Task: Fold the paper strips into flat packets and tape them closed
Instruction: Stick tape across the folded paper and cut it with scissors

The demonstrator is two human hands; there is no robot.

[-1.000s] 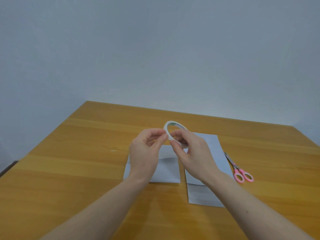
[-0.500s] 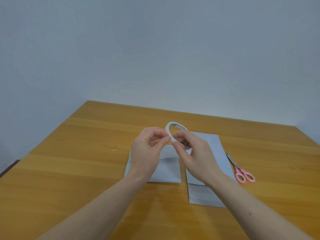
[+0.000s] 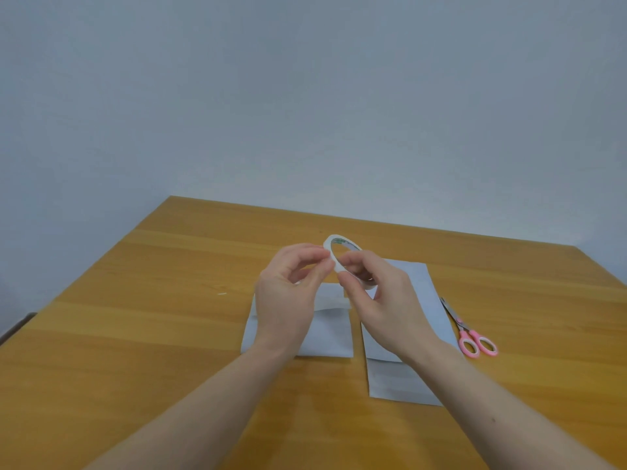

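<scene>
- head view: the right hand (image 3: 383, 307) hides the lower arc of the tape (image 3: 334, 256) and part of the strip (image 3: 420, 300) below.
- left hand (image 3: 288, 300) covers part of the packet (image 3: 332, 330).
- bare table (image 3: 135, 334) lies left of the packet; scissors (image 3: 470, 334) right of the strip.
- the white tape ring is held upright above the packet, right fingers curled round it, left fingers pinching its rim.

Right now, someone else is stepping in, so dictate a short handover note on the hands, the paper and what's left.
Right hand holds the tape roll above the table. Left hand pinches at the roll's rim.
Folded packet lies under the hands, longer paper strip beside it on the right, scissors further right.
Done: one strip folded. No tape visible on either.
Left: pull tape, seal the packet, fold and tape the other.
</scene>
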